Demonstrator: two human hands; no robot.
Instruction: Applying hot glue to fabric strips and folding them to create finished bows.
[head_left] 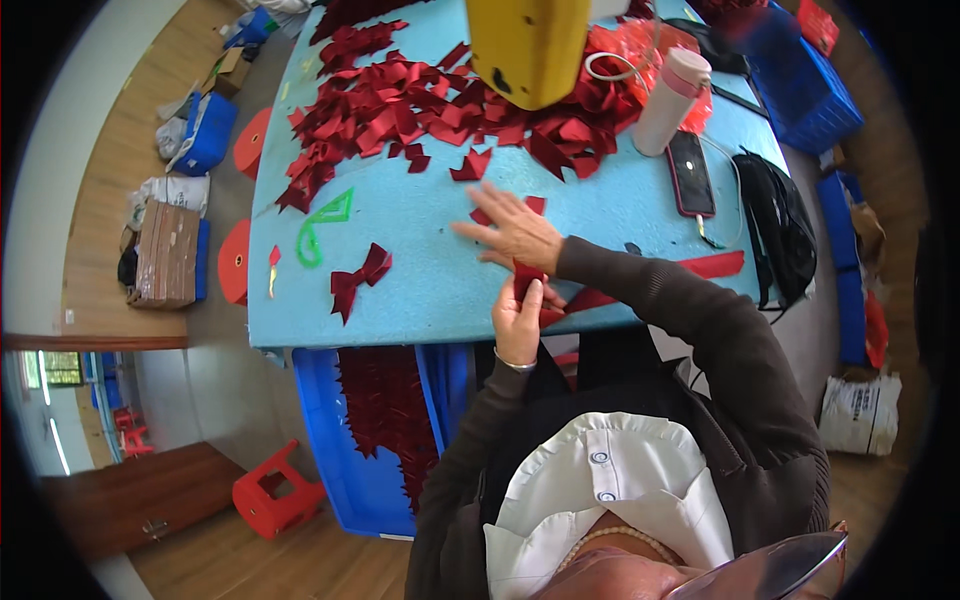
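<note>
I see my left hand at mid-frame, fingers pinched on a dark red satin ribbon piece at the near edge of the blue foam-topped desk. My right hand lies flat, fingers spread, pressing it. A finished bow lies left; a pile of ribbon cuttings fills the upper frame.

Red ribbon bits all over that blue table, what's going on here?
A person seated at the light blue table is working red ribbon with bare hands. The left hand pinches a small folded red ribbon piece at the near edge, while the right hand lies flat, fingers spread, on loose pieces just beyond it. A finished dark red ribbon bow lies to the left, a big heap of cut red ribbon pieces farther back, and a blue plastic crate below holds more.
</note>
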